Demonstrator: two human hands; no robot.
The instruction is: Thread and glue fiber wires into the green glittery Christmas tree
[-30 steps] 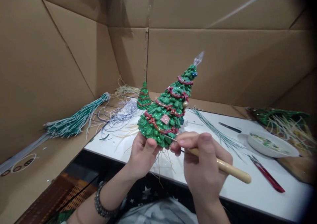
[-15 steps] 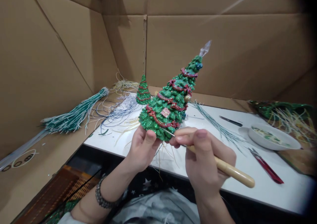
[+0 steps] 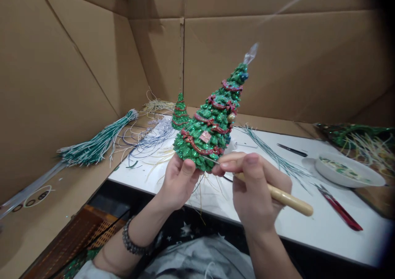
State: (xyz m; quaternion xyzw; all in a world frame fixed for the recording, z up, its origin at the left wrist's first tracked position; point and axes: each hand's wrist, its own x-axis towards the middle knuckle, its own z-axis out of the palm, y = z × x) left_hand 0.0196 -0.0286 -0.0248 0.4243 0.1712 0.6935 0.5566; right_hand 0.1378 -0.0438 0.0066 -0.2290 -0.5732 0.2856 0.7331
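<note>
A large green glittery tree with red garlands, a pink square and a clear plastic tip leans to the right above the table. My left hand grips its base from below, thumb on the lower branches. In my right hand is a wooden-handled tool, closed in my fingers. Its thin metal point touches or nearly touches the branches low on the tree. Thin wires hang beneath the base, which my hands partly hide.
On the white table are a small tree, red-handled cutters, a dark blade, a white bowl and loose wires. A green wire bundle lies left. Cardboard walls stand behind.
The big tree has shifted slightly left and up in view, its tip lower against the wall's crease. The tool is held a little flatter. The background has slid slightly right.
</note>
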